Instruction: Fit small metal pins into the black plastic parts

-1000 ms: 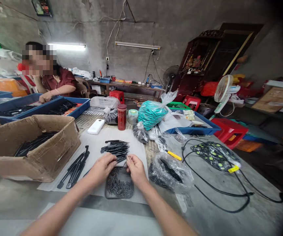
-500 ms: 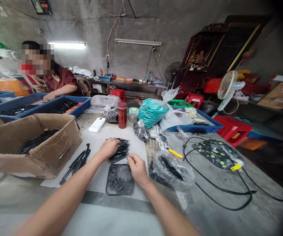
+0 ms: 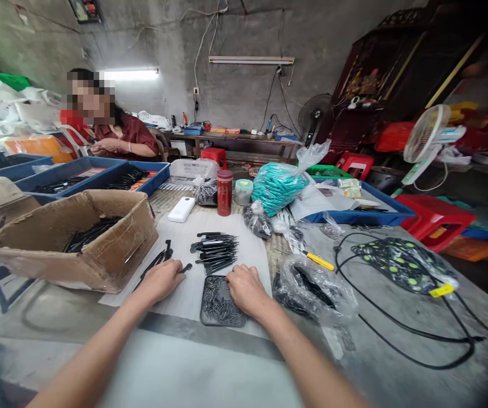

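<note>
My left hand [image 3: 165, 281] is closed over the loose black sticks [image 3: 153, 266] on the white paper. From its fingertips pokes a thin black stick with a rounded flat end [image 3: 187, 267]. My right hand [image 3: 247, 290] has its fingers curled together at the right rim of a small dark tray [image 3: 204, 317]. Whatever it pinches is hidden. Short dark metal pins [image 3: 222, 306] lie loose in that tray. Just behind the tray rests a pile of black pointed sticks with flat ends [image 3: 216, 250], their points to the right.
A cardboard box [image 3: 112, 260] of black sticks stands left. Behind are a white power bank [image 3: 182, 209], a red flask [image 3: 224, 195] and a bag of teal pieces [image 3: 275, 187]. Right lie a plastic bag [image 3: 312, 289], a yellow-handled tool [image 3: 320, 260] and black cable. A co-worker [image 3: 129, 136] sits back left.
My left hand has left the stick pile and come left and nearer, onto the loose sticks. My right hand stays by the tray, fingers lower. The view has swung left.
</note>
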The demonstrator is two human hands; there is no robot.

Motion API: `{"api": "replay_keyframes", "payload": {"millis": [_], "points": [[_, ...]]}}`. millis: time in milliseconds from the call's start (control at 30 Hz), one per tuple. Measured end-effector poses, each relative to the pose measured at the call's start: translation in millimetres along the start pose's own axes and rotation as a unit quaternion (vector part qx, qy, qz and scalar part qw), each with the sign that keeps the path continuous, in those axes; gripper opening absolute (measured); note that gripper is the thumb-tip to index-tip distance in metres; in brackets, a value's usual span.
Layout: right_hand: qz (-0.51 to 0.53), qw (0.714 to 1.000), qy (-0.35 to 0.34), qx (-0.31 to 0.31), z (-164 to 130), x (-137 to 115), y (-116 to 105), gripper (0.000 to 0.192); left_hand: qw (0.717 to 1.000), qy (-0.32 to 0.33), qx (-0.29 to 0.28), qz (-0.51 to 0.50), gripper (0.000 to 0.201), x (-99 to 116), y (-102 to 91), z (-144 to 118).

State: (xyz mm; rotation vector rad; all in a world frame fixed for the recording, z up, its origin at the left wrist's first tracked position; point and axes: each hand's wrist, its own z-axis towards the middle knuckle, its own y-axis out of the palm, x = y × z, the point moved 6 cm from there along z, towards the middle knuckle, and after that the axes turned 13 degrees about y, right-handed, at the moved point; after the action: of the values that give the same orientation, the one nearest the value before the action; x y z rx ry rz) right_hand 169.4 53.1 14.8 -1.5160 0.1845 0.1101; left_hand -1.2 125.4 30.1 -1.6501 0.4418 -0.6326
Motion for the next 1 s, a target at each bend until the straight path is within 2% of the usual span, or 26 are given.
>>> {"api": "replay_keyframes", "payload": {"millis": [200,400,567,667,767,900,1000], "points": [[-0.026,0.999,-0.02,0.006,-0.8,-1.3,1.0,0.021,0.999,-0.027,0.001,0.023,0.022,2.8,10.3,0.3],[0.02,1.0,0.001,0.0,0.8,6.4,-1.8,0.019,0.999,-0.023,0.029,0.004,0.021,7.6,0.7,-9.4],[-0.027,0.999,-0.024,-0.004,-1.0,-0.7,-1.6,0.019,0.998,0.001,0.047,-0.031,0.016,30.4,-11.9,-9.8],[-0.052,0.998,-0.043,0.003,-2.9,-5.2,-2.0,0.018,0.997,0.025,0.05,-0.062,0.013,45.0,-10.4,-4.7],[-0.049,0.997,-0.051,0.007,-3.6,-5.3,-2.6,0.017,0.987,0.061,0.082,-0.122,0.009,56.7,-7.7,-0.2],[0.018,0.999,-0.033,0.019,-0.6,1.4,-6.1,0.016,0.965,0.103,0.135,-0.2,0.008,66.8,-5.4,0.1],[0.14,0.99,-0.017,0.022,2.1,7.5,-10.0,0.015,0.951,0.118,0.142,-0.249,0.011,68.3,1.3,-0.3]]}}
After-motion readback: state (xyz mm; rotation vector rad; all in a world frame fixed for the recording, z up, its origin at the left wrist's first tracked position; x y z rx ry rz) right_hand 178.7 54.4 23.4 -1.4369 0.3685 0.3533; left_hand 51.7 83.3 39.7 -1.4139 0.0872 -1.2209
